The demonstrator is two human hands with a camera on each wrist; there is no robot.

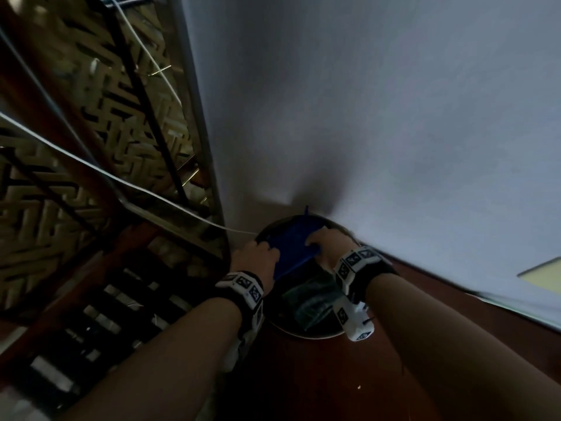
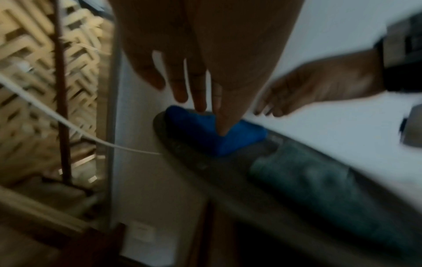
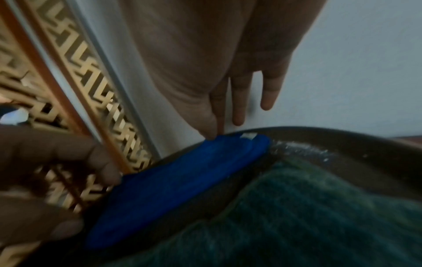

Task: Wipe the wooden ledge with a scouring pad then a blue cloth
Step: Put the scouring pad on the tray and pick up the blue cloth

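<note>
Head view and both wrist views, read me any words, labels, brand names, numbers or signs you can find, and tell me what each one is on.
No readable words or numbers in any view.
Wrist bands: black and white square marker patterns only, no letters.
Blue cloth: a small white tag at its corner, too blurred to read.
Scouring pad and dark round tray: no print visible.

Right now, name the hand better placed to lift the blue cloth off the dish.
Left hand, probably: its fingers already press on the blue cloth, while the right hand only reaches its far edge.
</note>
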